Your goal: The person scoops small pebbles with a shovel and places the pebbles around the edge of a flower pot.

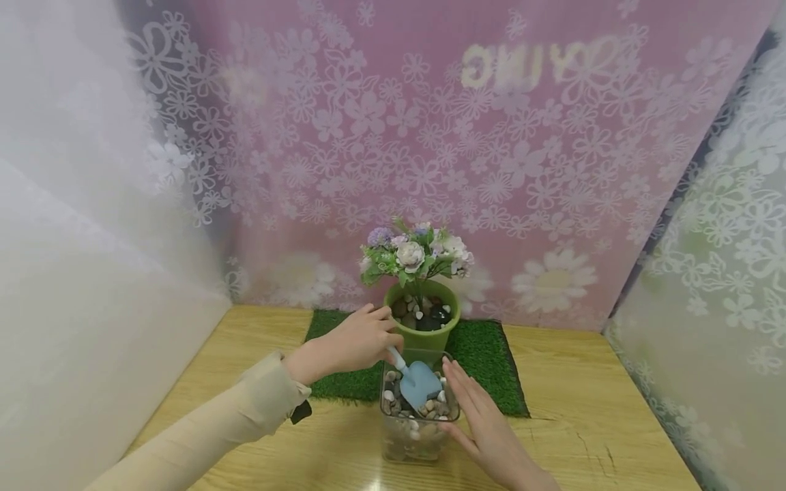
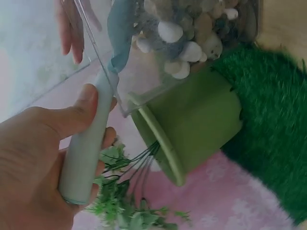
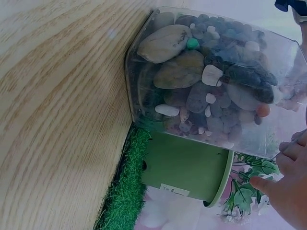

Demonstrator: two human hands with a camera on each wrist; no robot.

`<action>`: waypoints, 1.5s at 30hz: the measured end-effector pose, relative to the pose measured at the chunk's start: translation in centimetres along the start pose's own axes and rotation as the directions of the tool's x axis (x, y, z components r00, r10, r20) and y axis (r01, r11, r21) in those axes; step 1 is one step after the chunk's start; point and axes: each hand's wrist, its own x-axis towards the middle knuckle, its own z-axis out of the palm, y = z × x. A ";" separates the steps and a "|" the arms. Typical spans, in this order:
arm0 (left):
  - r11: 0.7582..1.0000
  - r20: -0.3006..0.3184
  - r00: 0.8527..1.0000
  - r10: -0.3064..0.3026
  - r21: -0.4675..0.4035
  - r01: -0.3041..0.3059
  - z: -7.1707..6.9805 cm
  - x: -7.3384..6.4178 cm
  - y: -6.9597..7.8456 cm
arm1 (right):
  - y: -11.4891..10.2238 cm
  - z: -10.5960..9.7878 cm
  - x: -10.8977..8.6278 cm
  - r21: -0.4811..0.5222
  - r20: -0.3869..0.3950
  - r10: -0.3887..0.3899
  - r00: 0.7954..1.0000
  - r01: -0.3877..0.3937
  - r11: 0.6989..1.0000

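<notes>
My left hand (image 1: 356,341) grips the pale blue handle of a small toy shovel (image 1: 420,385), thumb along it in the left wrist view. The shovel's blue blade lies tilted over the pebbles (image 1: 436,408) inside a clear plastic box (image 1: 411,447). No stones show on the blade's visible face. With fingers extended, my right hand (image 1: 491,429) rests against the right side of the box. Right behind the box stands a green flower pot (image 1: 424,338), holding stones and a bunch of artificial flowers (image 1: 410,256). Through the box wall, the right wrist view shows large and small stones (image 3: 180,69).
A mat of artificial grass (image 1: 491,365) lies under the pot and behind the box. The wooden table (image 1: 589,409) extends to both sides. A pink floral curtain (image 1: 424,150) hangs at the back, with pale side panels (image 1: 92,239) enclosing the space.
</notes>
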 end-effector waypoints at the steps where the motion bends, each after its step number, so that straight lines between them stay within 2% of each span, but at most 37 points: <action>1: 1.000 0.003 1.000 -0.005 -0.020 0.005 0.2 -0.2 0.0 | 0.0 0.0 0.0 0.002 0.001 -0.001 1.000 0.001 1.000; 7: 0.992 -0.011 0.997 -0.081 -0.102 0.080 0.5 -1.1 0.2 | 0.2 0.3 -0.1 0.013 0.008 -0.015 1.000 0.015 1.000; 12: 0.984 -0.017 0.992 -0.124 -0.135 0.121 0.7 -1.2 0.7 | 0.2 0.4 -0.2 0.011 -0.005 -0.013 1.000 0.013 1.000; 18: 0.982 0.005 0.990 -0.141 -0.127 0.141 0.9 -1.0 0.6 | 0.2 0.3 -0.1 0.010 -0.001 -0.006 1.000 0.006 1.000; 25: 0.968 0.059 0.983 -0.176 -0.174 0.183 1.0 -0.6 0.5 | 0.1 0.3 0.0 0.008 -0.001 -0.013 1.000 0.013 1.000; 31: 0.957 0.066 0.975 -0.214 -0.188 0.223 0.9 -0.6 0.6 | 0.0 0.2 0.1 0.015 -0.016 -0.012 1.000 0.012 1.000; 38: 0.946 0.098 0.973 -0.210 -0.230 0.227 0.6 -1.0 0.6 | 0.1 0.2 0.2 0.019 -0.002 -0.008 1.000 0.008 1.000; 42: 0.941 0.097 0.972 -0.212 -0.249 0.230 0.7 -1.2 0.7 | 0.2 0.2 0.1 0.020 -0.007 -0.014 1.000 0.014 1.000; 45: 0.938 0.063 0.972 -0.226 -0.254 0.234 0.8 -1.2 1.1 | 0.2 0.2 0.0 0.023 -0.028 -0.022 0.999 0.023 0.999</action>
